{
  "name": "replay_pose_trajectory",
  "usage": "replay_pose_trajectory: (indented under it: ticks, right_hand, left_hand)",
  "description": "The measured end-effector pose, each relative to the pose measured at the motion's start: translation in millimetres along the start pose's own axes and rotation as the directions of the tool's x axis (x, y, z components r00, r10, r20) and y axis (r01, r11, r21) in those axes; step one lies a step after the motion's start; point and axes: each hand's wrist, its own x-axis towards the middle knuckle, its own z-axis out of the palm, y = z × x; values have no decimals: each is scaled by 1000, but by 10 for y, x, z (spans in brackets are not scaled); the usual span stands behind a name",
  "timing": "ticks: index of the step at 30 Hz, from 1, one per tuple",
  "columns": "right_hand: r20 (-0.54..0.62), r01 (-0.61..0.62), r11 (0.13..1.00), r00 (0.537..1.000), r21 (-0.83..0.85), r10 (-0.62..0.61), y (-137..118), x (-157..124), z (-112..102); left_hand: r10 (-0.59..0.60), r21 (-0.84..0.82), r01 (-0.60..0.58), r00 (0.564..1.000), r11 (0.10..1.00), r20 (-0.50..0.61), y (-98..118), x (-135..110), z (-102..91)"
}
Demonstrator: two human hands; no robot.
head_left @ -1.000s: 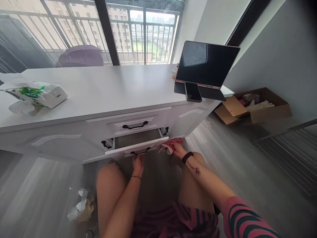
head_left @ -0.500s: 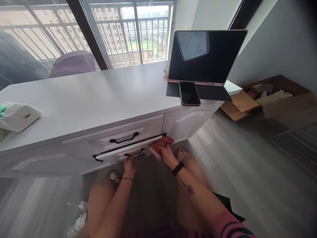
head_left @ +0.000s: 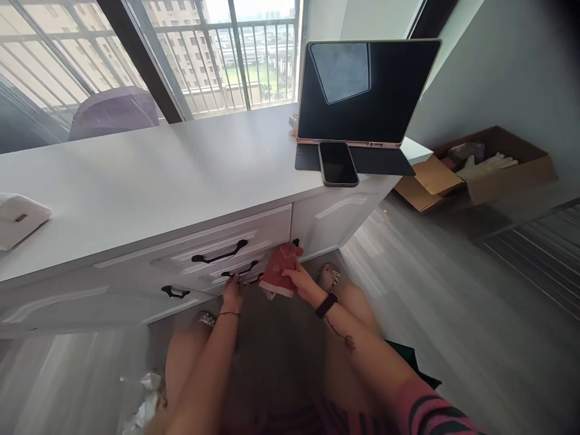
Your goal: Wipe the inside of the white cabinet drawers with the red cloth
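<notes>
My right hand (head_left: 301, 283) pinches a red cloth-like piece (head_left: 281, 266) with a pale lower edge and faint light markings. It hangs in front of the cabinet's right-hand door, and I cannot tell exactly what kind of thing it is. My left hand (head_left: 232, 291) has its fingers curled at the left end of a black drawer handle (head_left: 244, 268) on the white cabinet (head_left: 136, 257). That drawer sits flush with the front. Above it is another black handle (head_left: 220, 251) on the upper drawer. A further handle (head_left: 175, 292) is on the left door.
On the cabinet top stand a tablet (head_left: 362, 90) in a case and a phone (head_left: 338, 164), with a white tissue pack (head_left: 22, 217) at the left. An open cardboard box (head_left: 507, 181) with gloves lies on the floor at right. Crumpled plastic (head_left: 147, 402) lies by my left leg.
The drawer under my left hand has gone in, and the dark gap above it has closed. The red piece has swung left and hangs more spread out. My view has shifted slightly.
</notes>
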Motion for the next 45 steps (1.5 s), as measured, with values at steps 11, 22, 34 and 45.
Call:
replay_pose_trajectory:
  ticks: [11, 22, 34, 45]
  right_hand:
    - [479, 16, 977, 873, -212, 90, -181, -1071, -19]
    - [494, 609, 715, 764, -343, -414, 135, -2348, 172]
    - [279, 802, 474, 579, -363, -766, 60, -2856, 468]
    - [61, 602, 729, 783, -326, -619, 360, -2676, 225]
  left_hand:
    - [305, 371, -600, 734, 708, 606, 107, -2048, -467]
    - [702, 174, -859, 497, 482, 509, -87, -3177, -890]
    - [452, 259, -862, 458, 435, 766, -47, -3460, -1081]
    - [647, 172, -748, 647, 641, 403, -66, -3134, -1024]
